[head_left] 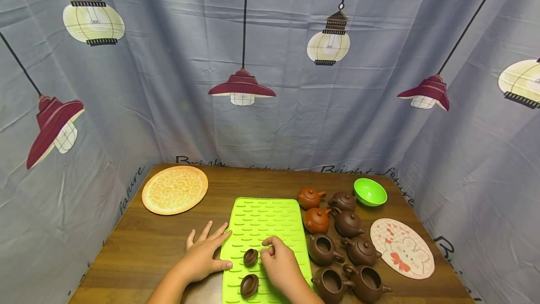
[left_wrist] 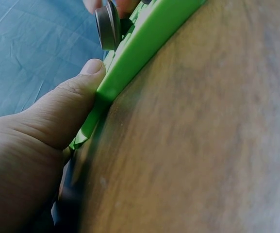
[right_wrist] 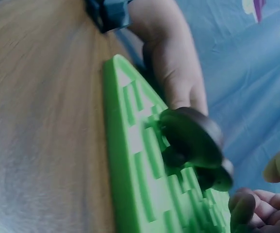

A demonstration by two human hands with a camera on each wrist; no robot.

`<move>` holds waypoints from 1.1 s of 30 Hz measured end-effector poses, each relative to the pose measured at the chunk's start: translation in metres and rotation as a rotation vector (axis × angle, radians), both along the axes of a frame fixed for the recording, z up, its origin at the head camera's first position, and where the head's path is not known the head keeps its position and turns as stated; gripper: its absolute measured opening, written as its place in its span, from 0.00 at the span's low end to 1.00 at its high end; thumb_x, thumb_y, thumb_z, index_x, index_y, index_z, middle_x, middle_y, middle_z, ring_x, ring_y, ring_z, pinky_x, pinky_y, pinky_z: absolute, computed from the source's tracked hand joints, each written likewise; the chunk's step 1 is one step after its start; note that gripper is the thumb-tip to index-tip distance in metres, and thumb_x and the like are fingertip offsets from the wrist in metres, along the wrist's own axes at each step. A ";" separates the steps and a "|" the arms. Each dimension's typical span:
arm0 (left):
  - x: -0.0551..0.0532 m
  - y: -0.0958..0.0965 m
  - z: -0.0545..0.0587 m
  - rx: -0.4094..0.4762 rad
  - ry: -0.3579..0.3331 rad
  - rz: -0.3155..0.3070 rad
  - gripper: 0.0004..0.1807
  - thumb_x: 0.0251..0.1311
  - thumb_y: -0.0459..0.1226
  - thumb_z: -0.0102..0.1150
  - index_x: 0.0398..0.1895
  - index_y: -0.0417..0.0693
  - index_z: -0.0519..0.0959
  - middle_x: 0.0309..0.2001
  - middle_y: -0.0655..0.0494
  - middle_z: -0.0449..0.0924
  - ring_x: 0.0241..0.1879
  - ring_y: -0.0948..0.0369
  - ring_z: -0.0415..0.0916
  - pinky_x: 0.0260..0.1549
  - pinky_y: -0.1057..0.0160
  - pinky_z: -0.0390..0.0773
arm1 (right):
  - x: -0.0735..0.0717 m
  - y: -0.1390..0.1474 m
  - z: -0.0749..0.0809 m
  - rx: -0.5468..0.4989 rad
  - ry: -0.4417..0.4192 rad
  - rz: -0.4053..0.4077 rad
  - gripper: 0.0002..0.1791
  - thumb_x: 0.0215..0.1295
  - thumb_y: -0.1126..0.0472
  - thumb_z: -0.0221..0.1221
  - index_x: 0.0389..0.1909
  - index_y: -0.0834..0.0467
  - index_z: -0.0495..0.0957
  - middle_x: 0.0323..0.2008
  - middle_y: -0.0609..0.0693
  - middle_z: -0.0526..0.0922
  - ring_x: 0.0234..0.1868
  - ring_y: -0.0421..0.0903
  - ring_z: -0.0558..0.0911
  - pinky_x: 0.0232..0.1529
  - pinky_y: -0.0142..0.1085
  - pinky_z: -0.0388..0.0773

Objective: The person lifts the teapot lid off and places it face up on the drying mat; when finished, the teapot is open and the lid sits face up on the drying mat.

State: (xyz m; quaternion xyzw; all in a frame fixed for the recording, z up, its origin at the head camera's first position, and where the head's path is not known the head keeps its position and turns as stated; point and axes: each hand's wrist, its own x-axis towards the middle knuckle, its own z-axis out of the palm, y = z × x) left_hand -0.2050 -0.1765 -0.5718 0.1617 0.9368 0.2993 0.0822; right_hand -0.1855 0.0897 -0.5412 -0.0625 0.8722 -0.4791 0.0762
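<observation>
A green ridged mat point(head_left: 270, 222) lies on the wooden table. Two dark brown teapot lids rest on it, knob side down and tilted: a smaller lid point(head_left: 251, 257) and a larger lid point(head_left: 249, 286) nearer the front. My left hand point(head_left: 202, 256) spreads its fingers at the mat's left edge, and its thumb point(left_wrist: 76, 92) touches that edge. Just right of the smaller lid hovers my right hand point(head_left: 279, 262), fingers loosely curled, with no object visible in them. In the right wrist view, the hand's fingers point(right_wrist: 271, 201) appear apart from both lids; part of the hand is cut off.
Right of the mat stand several teapots: two orange ones, dark brown lidded ones point(head_left: 361, 250), and three without lids, including a lidless teapot point(head_left: 330, 285). Beyond are a green bowl point(head_left: 370, 192) and a rabbit-print placemat point(head_left: 402, 248). A round yellow placemat point(head_left: 175, 190) lies back left.
</observation>
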 end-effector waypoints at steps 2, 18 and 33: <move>0.000 0.000 0.000 -0.001 0.001 0.001 0.53 0.52 0.68 0.68 0.80 0.60 0.66 0.84 0.59 0.52 0.84 0.38 0.35 0.70 0.22 0.21 | 0.000 0.002 0.005 -0.021 0.014 -0.008 0.12 0.79 0.54 0.56 0.53 0.57 0.79 0.29 0.45 0.78 0.21 0.41 0.72 0.23 0.34 0.70; 0.000 0.000 0.001 0.009 -0.013 -0.003 0.52 0.53 0.66 0.69 0.81 0.59 0.65 0.85 0.59 0.51 0.84 0.38 0.34 0.69 0.22 0.19 | -0.002 0.053 0.040 0.001 0.117 -0.153 0.08 0.78 0.53 0.59 0.48 0.52 0.82 0.32 0.46 0.79 0.25 0.42 0.74 0.25 0.33 0.74; -0.001 0.000 0.003 0.005 -0.015 -0.002 0.52 0.54 0.66 0.70 0.80 0.59 0.66 0.85 0.60 0.51 0.84 0.39 0.34 0.69 0.23 0.20 | -0.010 0.131 0.051 0.219 0.198 -0.410 0.11 0.76 0.55 0.61 0.52 0.56 0.82 0.39 0.49 0.82 0.37 0.43 0.78 0.34 0.34 0.75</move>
